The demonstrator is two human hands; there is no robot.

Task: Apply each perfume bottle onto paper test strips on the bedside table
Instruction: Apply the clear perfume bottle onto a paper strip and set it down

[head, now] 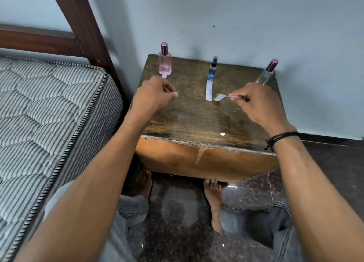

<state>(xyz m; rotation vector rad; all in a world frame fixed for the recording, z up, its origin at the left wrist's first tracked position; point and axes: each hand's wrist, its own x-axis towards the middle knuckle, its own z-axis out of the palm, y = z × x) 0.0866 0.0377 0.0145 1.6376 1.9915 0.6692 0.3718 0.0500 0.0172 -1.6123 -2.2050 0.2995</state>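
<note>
Pinching one paper strip each, the left hand (155,96) holds the left strip (164,76) just before the pink bottle (165,61), and the right hand (260,104) holds the right strip (222,97) near the clear bottle (266,74). The middle strip (209,88) lies before the blue spray (213,69) on the bedside table (187,120), apparently one per scent.

Both arms (88,192) bare as far up as shows. Black cord bracelet (281,136) with a knotted tail just behind the right hand (262,106). Faded grey jeans (134,208), stitched seams, bare feet (213,198).
</note>
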